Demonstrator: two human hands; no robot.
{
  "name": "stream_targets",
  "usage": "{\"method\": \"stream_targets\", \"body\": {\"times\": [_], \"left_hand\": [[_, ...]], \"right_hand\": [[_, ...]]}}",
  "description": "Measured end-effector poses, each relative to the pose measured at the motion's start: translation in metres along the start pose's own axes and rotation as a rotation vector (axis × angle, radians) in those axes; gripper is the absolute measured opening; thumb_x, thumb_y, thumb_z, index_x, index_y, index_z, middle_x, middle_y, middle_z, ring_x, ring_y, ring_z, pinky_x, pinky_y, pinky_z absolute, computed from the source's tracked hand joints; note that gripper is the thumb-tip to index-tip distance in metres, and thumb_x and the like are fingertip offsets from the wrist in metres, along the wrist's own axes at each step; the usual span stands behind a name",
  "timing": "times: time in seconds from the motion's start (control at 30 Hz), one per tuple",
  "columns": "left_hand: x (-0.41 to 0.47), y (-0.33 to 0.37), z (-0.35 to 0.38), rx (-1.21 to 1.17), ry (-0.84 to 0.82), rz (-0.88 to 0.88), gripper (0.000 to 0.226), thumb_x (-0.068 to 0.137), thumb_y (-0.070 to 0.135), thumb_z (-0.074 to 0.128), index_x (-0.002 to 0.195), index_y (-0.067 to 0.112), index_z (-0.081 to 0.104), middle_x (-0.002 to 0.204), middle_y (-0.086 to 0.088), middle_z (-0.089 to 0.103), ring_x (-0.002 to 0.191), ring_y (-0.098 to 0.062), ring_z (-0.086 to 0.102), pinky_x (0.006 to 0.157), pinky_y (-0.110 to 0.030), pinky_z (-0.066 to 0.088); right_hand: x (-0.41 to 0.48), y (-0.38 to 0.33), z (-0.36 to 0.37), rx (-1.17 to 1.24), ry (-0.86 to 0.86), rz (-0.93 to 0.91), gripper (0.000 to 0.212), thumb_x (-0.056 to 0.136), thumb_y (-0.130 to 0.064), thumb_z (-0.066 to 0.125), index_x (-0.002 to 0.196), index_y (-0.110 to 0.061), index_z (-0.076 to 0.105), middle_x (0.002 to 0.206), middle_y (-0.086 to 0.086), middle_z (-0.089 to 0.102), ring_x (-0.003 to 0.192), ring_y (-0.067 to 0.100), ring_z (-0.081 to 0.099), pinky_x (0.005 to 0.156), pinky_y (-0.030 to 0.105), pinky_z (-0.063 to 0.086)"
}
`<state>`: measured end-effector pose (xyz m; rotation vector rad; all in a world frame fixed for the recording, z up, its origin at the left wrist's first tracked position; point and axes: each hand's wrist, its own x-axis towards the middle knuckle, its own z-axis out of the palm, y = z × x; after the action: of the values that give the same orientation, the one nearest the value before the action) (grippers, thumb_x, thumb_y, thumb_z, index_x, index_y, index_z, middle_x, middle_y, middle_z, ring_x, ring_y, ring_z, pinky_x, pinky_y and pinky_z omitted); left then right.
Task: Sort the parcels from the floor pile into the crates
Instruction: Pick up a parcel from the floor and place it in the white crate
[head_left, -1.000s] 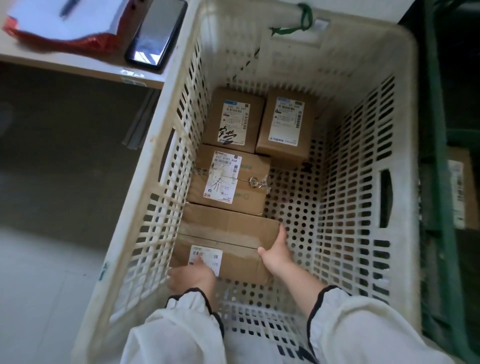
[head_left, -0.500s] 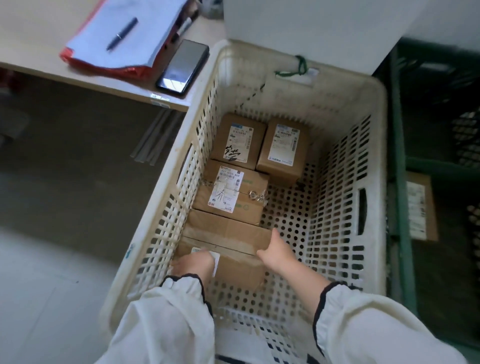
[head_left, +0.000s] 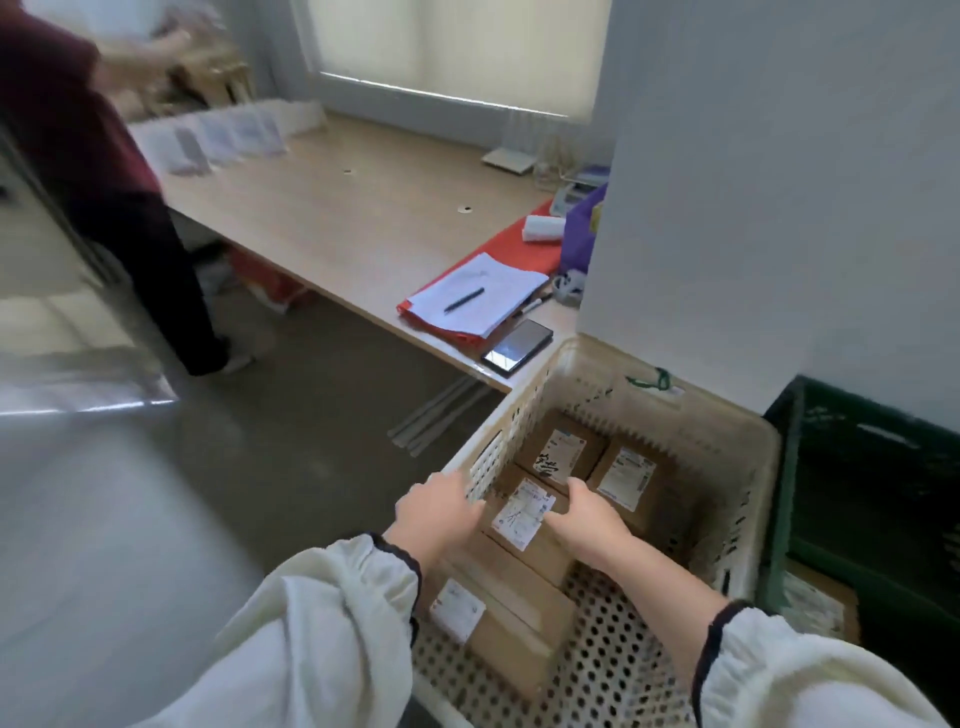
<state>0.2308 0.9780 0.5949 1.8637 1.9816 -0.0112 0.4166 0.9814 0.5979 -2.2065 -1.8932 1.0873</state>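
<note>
Cardboard parcels lie mostly along the crate's left wall: stiff, likely light, so take them by opposite edges. Your left hand and right hand hover over the crate, fingers loosely bent, empty.

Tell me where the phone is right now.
In the head view, the phone lies right of centre on the near corner of the desk, just beyond the far-left corner of the white crate and beside the red folder.
</note>
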Motion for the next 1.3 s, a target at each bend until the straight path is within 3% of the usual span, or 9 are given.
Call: {"method": "stream_targets", "body": {"times": [0.13,0.3,0.5,0.7,0.83,0.97,1.03,1.2,1.3], "left_hand": [[-0.043,-0.041,-0.051,-0.115,0.049,0.110,0.057,0.085,0.052,0.050,0.136,0.027,0.046,0.135,0.003,0.051,0.126,-0.020,0.043,0.101,-0.039,0.042],[-0.120,-0.126,-0.088,-0.184,0.274,-0.037,0.057,0.083,0.051,0.055,0.135,0.028,0.047,0.136,0.006,0.049,0.128,-0.016,0.040,0.105,-0.036,0.038],[-0.278,-0.252,-0.085,-0.306,0.404,-0.396,0.058,0.083,0.050,0.059,0.135,0.026,0.048,0.140,0.001,0.048,0.129,-0.017,0.043,0.107,-0.031,0.035],[-0.494,-0.354,-0.038,-0.408,0.440,-0.771,0.057,0.085,0.047,0.061,0.135,0.025,0.048,0.143,0.000,0.045,0.131,-0.016,0.042,0.103,-0.025,0.033],[-0.644,-0.393,0.005,-0.494,0.548,-1.029,0.056,0.085,0.046,0.062,0.134,0.023,0.049,0.142,-0.001,0.045,0.130,-0.016,0.043,0.099,-0.022,0.031],[-0.770,-0.401,0.052,-0.642,0.639,-1.284,0.057,0.086,0.043,0.062,0.136,0.021,0.048,0.144,0.000,0.043,0.130,-0.017,0.043,0.106,-0.029,0.036],[-0.824,-0.398,0.079,-0.746,0.704,-1.401,0.057,0.086,0.042,0.062,0.137,0.021,0.047,0.142,0.001,0.046,0.127,-0.017,0.046,0.103,-0.032,0.040],[-0.898,-0.384,0.144,-0.882,0.862,-1.591,0.051,0.087,0.037,0.061,0.134,0.020,0.051,0.135,0.001,0.053,0.117,-0.013,0.051,0.086,-0.021,0.037],[-0.916,-0.384,0.175,-0.962,0.890,-1.647,0.036,0.090,0.031,0.060,0.122,0.014,0.057,0.121,0.000,0.056,0.107,-0.012,0.053,0.072,-0.009,0.039]], "right_hand": [[-0.020,-0.069,-0.006,-0.059,0.065,-0.203,0.066,0.091,-0.036,0.051,0.147,-0.018,0.022,0.144,0.007,0.042,0.117,0.021,0.055,0.085,0.031,0.052],[-0.064,-0.164,0.022,-0.118,0.047,-0.502,0.055,0.089,-0.035,0.052,0.139,-0.018,0.039,0.138,0.004,0.050,0.121,0.020,0.052,0.098,0.037,0.048],[-0.155,-0.263,0.119,-0.289,-0.134,-0.799,0.049,0.088,-0.033,0.052,0.133,-0.015,0.048,0.131,0.005,0.055,0.117,0.021,0.054,0.091,0.026,0.044],[-0.302,-0.321,0.274,-0.370,-0.415,-1.016,0.047,0.091,-0.032,0.054,0.133,-0.013,0.048,0.132,0.007,0.055,0.119,0.024,0.053,0.089,0.023,0.041],[-0.415,-0.340,0.380,-0.474,-0.626,-1.162,0.047,0.092,-0.031,0.054,0.134,-0.012,0.048,0.135,0.009,0.052,0.122,0.024,0.050,0.095,0.023,0.038],[-0.515,-0.340,0.459,-0.577,-0.798,-1.258,0.045,0.091,-0.033,0.055,0.132,-0.015,0.050,0.134,0.005,0.052,0.119,0.020,0.051,0.079,0.015,0.033],[-0.558,-0.333,0.496,-0.652,-0.900,-1.278,0.043,0.090,-0.032,0.056,0.129,-0.016,0.052,0.131,0.006,0.054,0.115,0.020,0.054,0.073,0.013,0.033],[-0.616,-0.323,0.573,-0.954,-0.963,-1.382,0.045,0.090,-0.037,0.052,0.131,-0.018,0.050,0.136,0.004,0.048,0.124,0.022,0.046,0.090,0.024,0.035],[-0.629,-0.327,0.614,-1.056,-1.012,-1.395,0.018,0.087,-0.035,0.053,0.099,-0.022,0.059,0.107,0.001,0.054,0.100,0.017,0.054,0.081,0.025,0.035]]}}
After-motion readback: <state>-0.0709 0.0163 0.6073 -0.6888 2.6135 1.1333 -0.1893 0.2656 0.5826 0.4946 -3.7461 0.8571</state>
